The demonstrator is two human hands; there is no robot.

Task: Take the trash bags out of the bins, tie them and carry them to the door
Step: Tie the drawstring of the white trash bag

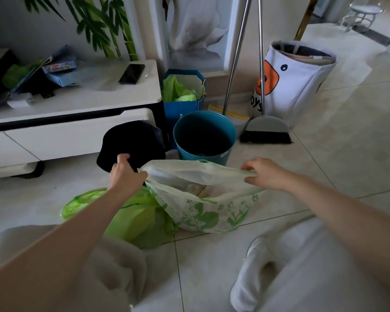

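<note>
A white plastic trash bag with green leaf print (203,206) lies on the tiled floor, its mouth stretched wide. My left hand (124,174) grips the bag's left handle and my right hand (261,172) grips its right handle. A bright green trash bag (142,219) lies beside it, partly under my left forearm. Behind them a teal round bin (204,136) stands with no liner in it. A black bag or bin (133,143) sits just behind my left hand.
A blue paper bag with green plastic inside (182,93) stands against the wall. A broom and dustpan (266,129) lean to the right, next to a white toy basket (295,82). A low white cabinet (72,122) with a phone stands on the left. My knees and a white shoe (254,273) are below.
</note>
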